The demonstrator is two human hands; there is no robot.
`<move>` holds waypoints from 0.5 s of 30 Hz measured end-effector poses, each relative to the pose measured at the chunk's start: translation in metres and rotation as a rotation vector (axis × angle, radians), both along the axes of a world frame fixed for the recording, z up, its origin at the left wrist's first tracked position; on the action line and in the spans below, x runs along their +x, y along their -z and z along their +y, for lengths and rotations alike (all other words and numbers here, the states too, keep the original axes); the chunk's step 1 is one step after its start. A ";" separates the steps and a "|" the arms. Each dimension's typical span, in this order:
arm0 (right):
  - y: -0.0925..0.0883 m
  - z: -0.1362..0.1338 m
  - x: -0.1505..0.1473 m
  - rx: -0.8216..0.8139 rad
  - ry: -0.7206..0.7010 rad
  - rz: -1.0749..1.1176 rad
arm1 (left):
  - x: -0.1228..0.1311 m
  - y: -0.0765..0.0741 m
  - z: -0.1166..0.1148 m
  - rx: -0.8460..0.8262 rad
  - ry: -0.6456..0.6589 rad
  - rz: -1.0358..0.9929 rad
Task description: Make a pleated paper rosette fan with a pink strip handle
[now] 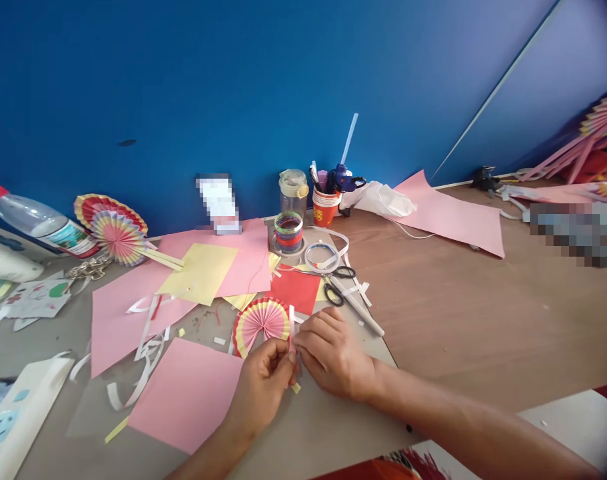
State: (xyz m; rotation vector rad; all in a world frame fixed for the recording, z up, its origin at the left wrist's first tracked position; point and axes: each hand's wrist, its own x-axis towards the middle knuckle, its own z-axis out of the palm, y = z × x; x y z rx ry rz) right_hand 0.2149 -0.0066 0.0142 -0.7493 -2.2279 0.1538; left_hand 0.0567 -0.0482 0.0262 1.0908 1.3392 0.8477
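Two hands meet over the bench (333,427): the left hand (263,383) has its fingers pinched on the pleated fan's (256,325) right edge, presumably keeping folds together; the right hand (339,355) curls beside it — whether gripping, I cannot tell. The fan spreads just beyond. Farther, scissors (332,274) lie seemingly within reach — then a cup (325,210) keeps pens (314,176) upright.
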 end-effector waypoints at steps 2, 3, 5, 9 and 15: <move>0.003 0.001 -0.003 -0.021 -0.006 -0.022 | -0.001 0.001 -0.001 0.024 0.014 0.035; 0.003 0.001 -0.003 -0.033 -0.006 -0.031 | -0.001 0.001 -0.002 0.044 0.021 0.067; 0.002 0.000 -0.003 -0.056 -0.004 -0.040 | -0.002 0.003 -0.003 0.102 0.028 0.163; 0.000 -0.001 -0.003 -0.076 0.003 -0.076 | -0.003 0.008 -0.003 0.226 0.053 0.354; 0.004 0.001 -0.004 -0.162 -0.007 -0.020 | -0.003 0.006 -0.003 0.256 0.096 0.389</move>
